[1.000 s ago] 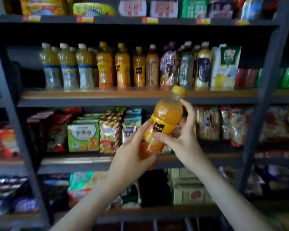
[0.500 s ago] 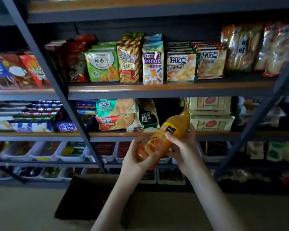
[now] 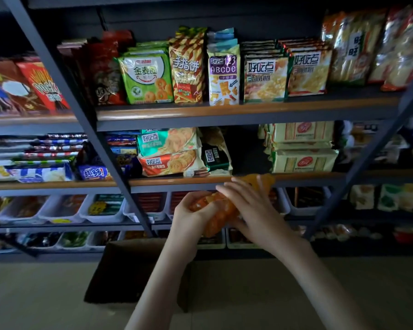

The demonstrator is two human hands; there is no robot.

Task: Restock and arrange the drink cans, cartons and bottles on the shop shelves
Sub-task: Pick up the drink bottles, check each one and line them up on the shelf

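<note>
In front of dim snack shelves above a tiled floor, the left hand and right hand both wrap the tilted orange juice bottle, which best stays gripped near base and neck until it stands upright among drinks

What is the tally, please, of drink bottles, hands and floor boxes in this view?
orange drink bottle: 1
hands, both holding it: 2 (left hand, right hand)
dark box on the floor: 1
Total: 4
</note>
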